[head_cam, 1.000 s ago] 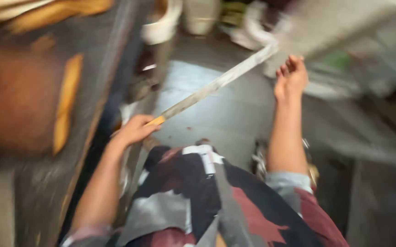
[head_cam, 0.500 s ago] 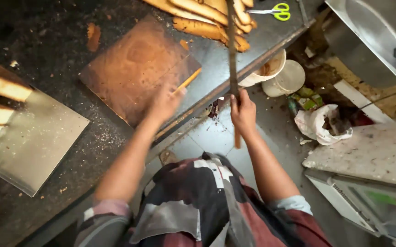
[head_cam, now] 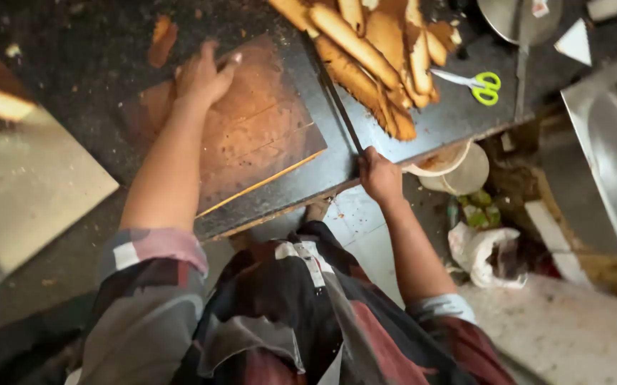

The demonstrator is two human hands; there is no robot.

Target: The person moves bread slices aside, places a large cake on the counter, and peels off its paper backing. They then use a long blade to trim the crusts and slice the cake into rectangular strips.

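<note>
My right hand [head_cam: 379, 175] grips the handle of a long knife [head_cam: 337, 96] whose blade lies across the dark counter [head_cam: 337, 164], running up beside a pile of long golden bread pieces [head_cam: 372, 57]. My left hand [head_cam: 205, 75] rests flat, fingers spread, on the far part of a worn wooden cutting board [head_cam: 251, 135]. The board's top is bare apart from crumbs.
Green-handled scissors [head_cam: 476, 84] lie right of the bread. A metal tray [head_cam: 30, 185] sits at the left. Below the counter edge stand pale buckets [head_cam: 458, 167], a white bag [head_cam: 483, 253] and a steel sink [head_cam: 608, 142] at right.
The view has swung from the floor up to the counter. My right hand brought the long knife up and laid it beside the bread. My left hand moved further onto the board.
</note>
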